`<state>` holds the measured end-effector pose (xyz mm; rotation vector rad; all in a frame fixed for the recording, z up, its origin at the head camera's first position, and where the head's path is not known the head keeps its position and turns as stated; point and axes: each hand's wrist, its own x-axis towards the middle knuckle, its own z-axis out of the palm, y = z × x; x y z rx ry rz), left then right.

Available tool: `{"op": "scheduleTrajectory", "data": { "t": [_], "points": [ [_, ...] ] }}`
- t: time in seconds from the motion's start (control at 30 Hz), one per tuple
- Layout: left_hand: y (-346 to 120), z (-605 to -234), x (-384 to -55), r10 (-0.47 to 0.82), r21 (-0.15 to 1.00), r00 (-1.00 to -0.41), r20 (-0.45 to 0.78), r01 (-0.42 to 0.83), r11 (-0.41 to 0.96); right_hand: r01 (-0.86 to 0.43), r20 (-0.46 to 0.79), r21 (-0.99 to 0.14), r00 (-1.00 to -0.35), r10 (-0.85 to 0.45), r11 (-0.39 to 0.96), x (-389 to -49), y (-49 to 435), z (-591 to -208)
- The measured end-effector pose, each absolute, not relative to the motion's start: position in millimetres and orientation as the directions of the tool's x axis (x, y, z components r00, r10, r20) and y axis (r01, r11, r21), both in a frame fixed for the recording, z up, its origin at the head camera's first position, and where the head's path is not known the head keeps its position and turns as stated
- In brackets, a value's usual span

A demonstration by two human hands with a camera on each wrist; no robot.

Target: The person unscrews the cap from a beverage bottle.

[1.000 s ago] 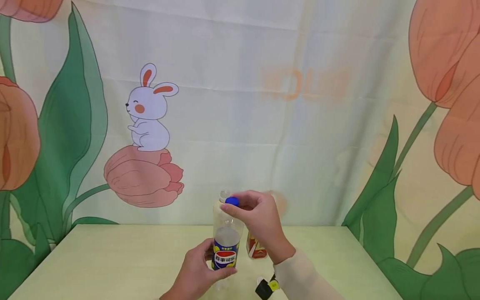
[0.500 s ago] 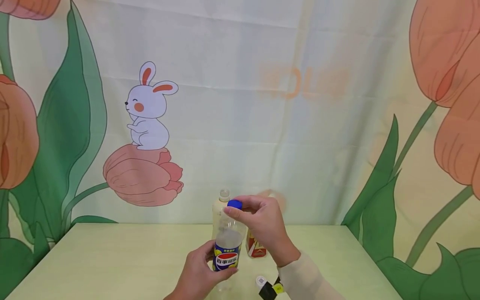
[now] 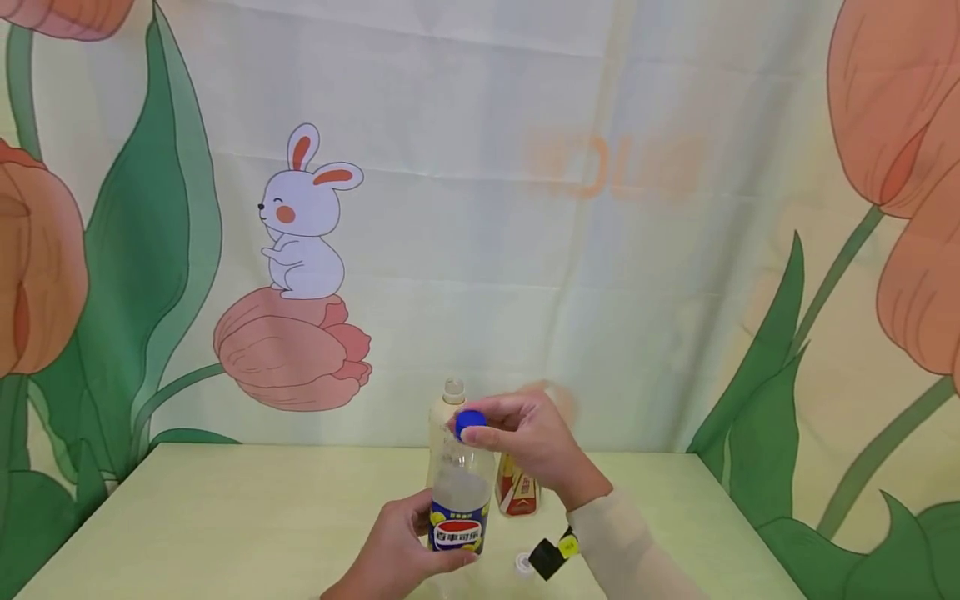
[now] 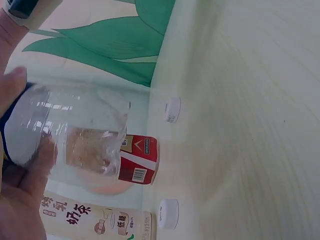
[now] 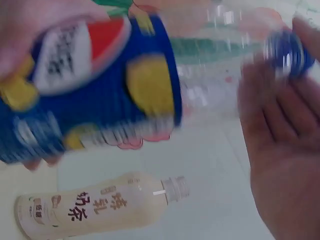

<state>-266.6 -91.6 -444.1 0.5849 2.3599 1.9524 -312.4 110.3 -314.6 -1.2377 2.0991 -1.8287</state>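
Note:
In the head view my left hand [image 3: 397, 546] grips a clear plastic soda bottle [image 3: 459, 525] round its blue-and-yellow label. The bottle stands upright above the table, and its body looks see-through. At its top, my right hand [image 3: 536, 442] pinches the blue cap [image 3: 471, 425] between thumb and fingers. From the right wrist, the blue cap [image 5: 287, 52] shows at the neck end, blurred. The left wrist view shows the bottle's clear base [image 4: 90, 130], with left-hand fingers [image 4: 37, 165] round the label end.
Behind stands an uncapped milk tea bottle [image 5: 100, 205]. To its right is a red-labelled bottle [image 3: 519, 487]. White caps [image 4: 172, 110] lie on the table [image 3: 225, 517]. A black object with a yellow tag [image 3: 551, 558] is near my right sleeve. A printed curtain [image 3: 480, 250] hangs behind.
The soda bottle and both hands have come slightly lower and to the right. My right hand has shifted its fingers on the blue cap and its wrist has turned a little.

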Motion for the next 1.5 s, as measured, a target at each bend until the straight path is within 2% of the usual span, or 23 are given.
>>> {"op": "scheduleTrajectory", "data": {
  "t": [0.1, 0.17, 0.23, 0.4, 0.53, 0.67, 0.77, 0.9, 1.0, 1.1, 1.27, 1.4, 1.5],
  "points": [
    [-91.0, -444.7, -266.6, 0.339, 0.962, -0.922, 0.187, 0.242, 0.129, -0.464, 0.381, -0.882, -0.602, -0.702, -0.08, -317.0, 114.3, -315.0],
    [-90.5, -443.7, -266.7, 0.341, 0.962, -0.923, 0.179, 0.236, 0.134, -0.458, 0.369, -0.886, -0.605, -0.706, -0.071, -317.5, 114.3, -314.8],
    [-90.5, -442.5, -267.4, 0.324, 0.959, -0.928, 0.186, 0.243, 0.144, -0.464, 0.375, -0.885, -0.656, -0.655, -0.042, -314.6, 111.8, -314.0],
    [-90.6, -438.2, -267.7, 0.298, 0.952, -0.931, 0.212, 0.266, 0.154, -0.455, 0.396, -0.888, -0.825, -0.404, 0.058, -296.8, 100.2, -307.8],
    [-90.2, -436.8, -266.9, 0.302, 0.95, -0.928, 0.219, 0.273, 0.152, -0.452, 0.408, -0.886, -0.866, -0.288, 0.107, -285.5, 92.9, -302.0],
    [-89.9, -435.7, -266.6, 0.309, 0.954, -0.929, 0.202, 0.258, 0.151, -0.481, 0.43, -0.869, -0.851, -0.301, 0.117, -284.4, 93.9, -299.0],
    [-90.5, -435.6, -266.6, 0.312, 0.957, -0.931, 0.191, 0.247, 0.15, -0.491, 0.421, -0.867, -0.81, -0.408, 0.08, -288.7, 99.6, -297.9],
    [-91.5, -436.6, -267.1, 0.315, 0.96, -0.931, 0.183, 0.238, 0.147, -0.477, 0.374, -0.878, -0.717, -0.588, 0.024, -296.8, 109.9, -297.1],
    [-91.1, -436.7, -267.5, 0.32, 0.961, -0.93, 0.178, 0.235, 0.149, -0.451, 0.338, -0.892, -0.685, -0.645, 0.012, -299.5, 113.6, -296.9],
    [-90.5, -436.8, -267.5, 0.319, 0.957, -0.928, 0.191, 0.249, 0.151, -0.429, 0.326, -0.902, -0.746, -0.581, 0.045, -296.6, 110.8, -297.1],
    [-90.0, -435.9, -266.7, 0.311, 0.948, -0.923, 0.225, 0.282, 0.149, -0.387, 0.332, -0.917, -0.878, -0.346, 0.102, -285.3, 98.7, -295.6],
    [-89.9, -434.7, -265.9, 0.312, 0.946, -0.922, 0.231, 0.288, 0.149, -0.374, 0.34, -0.923, -0.903, -0.264, 0.089, -279.9, 93.6, -294.2],
    [-90.2, -434.0, -265.7, 0.311, 0.944, -0.921, 0.234, 0.292, 0.152, -0.394, 0.36, -0.917, -0.884, -0.299, 0.058, -281.0, 94.8, -294.1]
  ]
}}
